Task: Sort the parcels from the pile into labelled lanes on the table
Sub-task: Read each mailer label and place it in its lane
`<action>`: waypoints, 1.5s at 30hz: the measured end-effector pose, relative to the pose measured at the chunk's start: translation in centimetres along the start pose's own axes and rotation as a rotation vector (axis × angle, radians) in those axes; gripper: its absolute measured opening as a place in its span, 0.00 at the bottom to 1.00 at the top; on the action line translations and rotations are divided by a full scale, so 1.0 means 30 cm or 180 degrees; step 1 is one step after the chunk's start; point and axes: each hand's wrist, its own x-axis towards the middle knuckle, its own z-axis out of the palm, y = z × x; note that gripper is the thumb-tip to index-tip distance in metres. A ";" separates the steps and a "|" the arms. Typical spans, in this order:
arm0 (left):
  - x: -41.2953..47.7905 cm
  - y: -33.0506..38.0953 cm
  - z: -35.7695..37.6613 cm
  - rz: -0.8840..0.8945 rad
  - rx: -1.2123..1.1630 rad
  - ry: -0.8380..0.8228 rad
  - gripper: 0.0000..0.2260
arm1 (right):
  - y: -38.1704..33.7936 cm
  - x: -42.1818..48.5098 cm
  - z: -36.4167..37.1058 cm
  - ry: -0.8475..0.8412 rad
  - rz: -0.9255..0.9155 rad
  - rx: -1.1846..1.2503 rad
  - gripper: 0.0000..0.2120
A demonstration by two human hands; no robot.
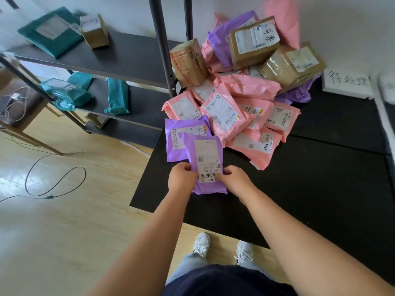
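Observation:
A purple parcel (208, 154) with a white barcode label is held over the near edge of the black mat (299, 189). My left hand (181, 178) grips its left edge and my right hand (234, 180) grips its right edge, thumbs on the label. Just behind it lies a second purple parcel (181, 142). Beyond that rises the pile of pink mailers (226, 116), purple bags (220, 41) and brown taped boxes (254, 41), stacked against the wall.
A dark metal shelf rack (128, 54) stands at the left with teal parcels (49, 30) and a brown box (95, 30) on it. A white handwritten sign (347, 84) leans at the right wall. Cables (53, 184) trail over the wooden floor.

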 end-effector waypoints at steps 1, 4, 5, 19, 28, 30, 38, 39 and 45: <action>-0.011 0.007 -0.001 -0.0012 -0.0115 -0.0034 0.02 | 0.004 -0.011 -0.008 0.0031 -0.0015 0.0239 0.13; -0.049 0.046 -0.002 -0.0026 -0.0425 -0.0161 0.04 | -0.002 -0.054 -0.046 0.0076 -0.0108 0.0806 0.11; -0.064 0.065 -0.001 -0.0004 -0.0524 -0.0189 0.05 | -0.009 -0.071 -0.065 0.0062 -0.0156 0.0915 0.11; -0.169 0.314 0.134 0.0634 -0.0863 -0.0535 0.02 | 0.057 -0.237 -0.352 0.1630 -0.0787 0.0824 0.11; -0.243 0.409 0.214 0.1145 -0.0431 -0.0867 0.05 | 0.088 -0.316 -0.451 0.2774 -0.0845 -0.0073 0.03; -0.256 0.432 0.228 0.1226 -0.0334 -0.0585 0.17 | 0.094 -0.325 -0.481 0.2936 -0.0884 -0.0190 0.04; -0.299 0.552 0.295 0.3698 0.0855 0.0160 0.19 | 0.110 -0.345 -0.622 0.3269 -0.1621 -0.1139 0.04; -0.297 0.563 0.312 0.3892 0.0995 0.0160 0.19 | 0.113 -0.345 -0.640 0.3294 -0.1716 -0.1176 0.04; -0.313 0.603 0.402 0.4209 0.1143 0.0520 0.13 | 0.159 -0.342 -0.733 0.3444 -0.2206 -0.1219 0.05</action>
